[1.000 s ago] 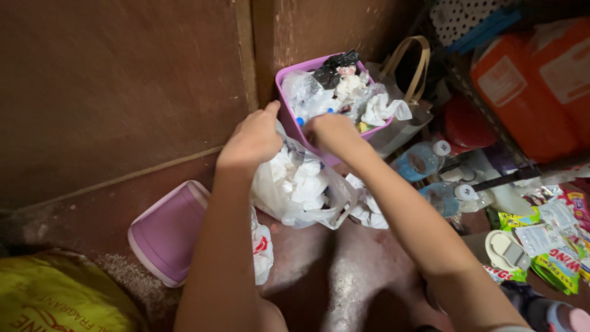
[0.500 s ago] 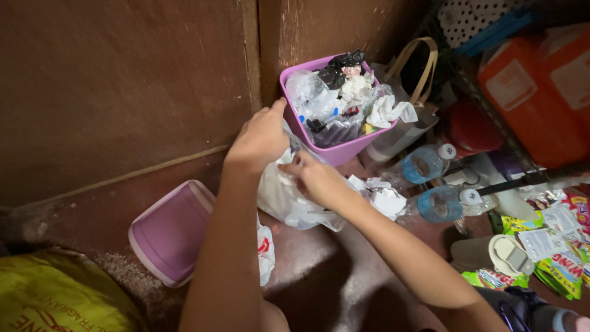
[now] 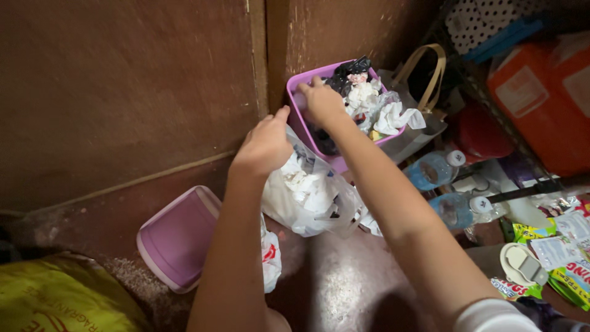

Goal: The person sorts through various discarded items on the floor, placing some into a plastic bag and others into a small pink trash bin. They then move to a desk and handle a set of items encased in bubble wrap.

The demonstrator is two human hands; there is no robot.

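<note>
A purple waste bin stands in the corner by the brown wall, heaped with crumpled tissue, clear plastic and a black bag. My right hand reaches into its left side with the fingers down among the rubbish; what they grip is hidden. My left hand holds up the rim of a clear plastic bag stuffed with white tissue, just below and left of the bin.
A purple bin lid lies on the floor at left, a yellow sack beside it. A beige-handled bag, two plastic water bottles, an orange container and several colourful packets crowd the right.
My right hand has moved from the clear bag's mouth up into the purple bin. My left hand keeps hold of the bag's rim.
</note>
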